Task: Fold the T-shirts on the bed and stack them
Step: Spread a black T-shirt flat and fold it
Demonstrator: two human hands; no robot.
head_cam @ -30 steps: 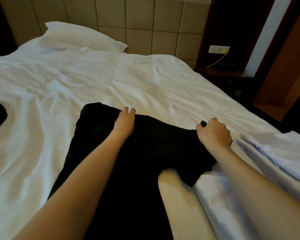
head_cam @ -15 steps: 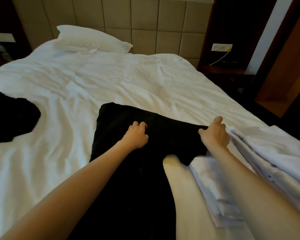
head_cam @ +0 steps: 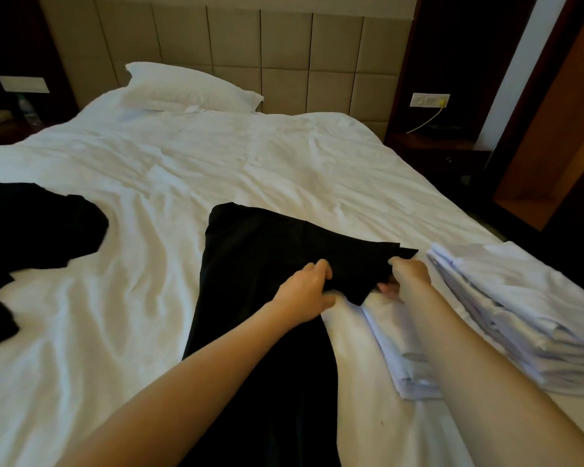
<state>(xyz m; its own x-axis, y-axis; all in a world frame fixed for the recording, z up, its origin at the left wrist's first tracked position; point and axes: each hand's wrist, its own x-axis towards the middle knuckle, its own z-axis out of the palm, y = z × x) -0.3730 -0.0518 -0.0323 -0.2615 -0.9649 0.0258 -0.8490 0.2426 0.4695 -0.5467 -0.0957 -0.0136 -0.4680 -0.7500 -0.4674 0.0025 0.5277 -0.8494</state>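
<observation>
Left hand pinching, right hand gripping, forearms extended forward

The T-shirt pinched between the left hand and the right hand is plain black with no print, and the crumpled garment well to the left of the left hand is the same black. The bed sheet under both hands is plain white, as is the pillow far beyond them, while the folded stack just right of the right hand is white with a faint bluish cast. Behind the pillow the headboard is beige, divided into a grid of square panels.
</observation>
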